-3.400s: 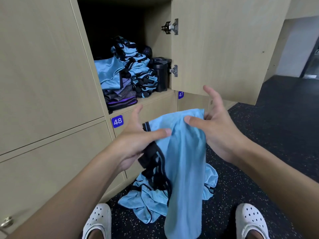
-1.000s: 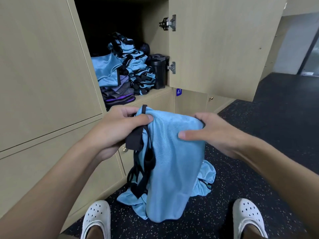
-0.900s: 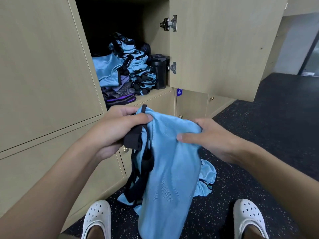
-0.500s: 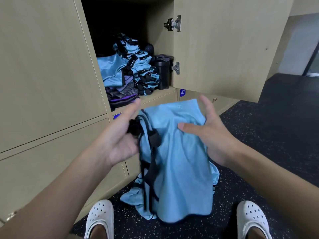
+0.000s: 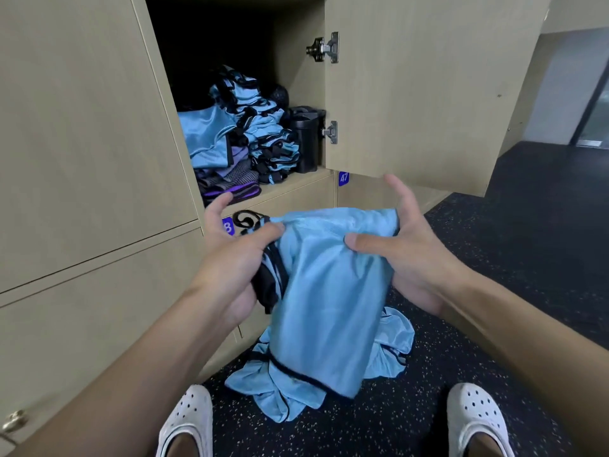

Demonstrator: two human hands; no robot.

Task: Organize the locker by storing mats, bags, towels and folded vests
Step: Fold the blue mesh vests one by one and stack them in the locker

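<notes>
As right hand (image 5: pixel 413 258) pinches its edge, vest (image 5: pixel 329 298) hangs.

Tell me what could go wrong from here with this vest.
1. The blue vest hangs loose below the left hand and right hand, pinched only near its top; the fold may slip open.
2. The tall vest stack in the locker looks uneven; one more on top might topple it.
3. The floor pile lies just ahead of the white shoes, a likely trip hazard.

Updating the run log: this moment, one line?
step: folding | left hand: grips black-trimmed light-blue mesh vest | right hand: pinches it | open wooden locker: folded vests stacked | floor: blue vests
</notes>
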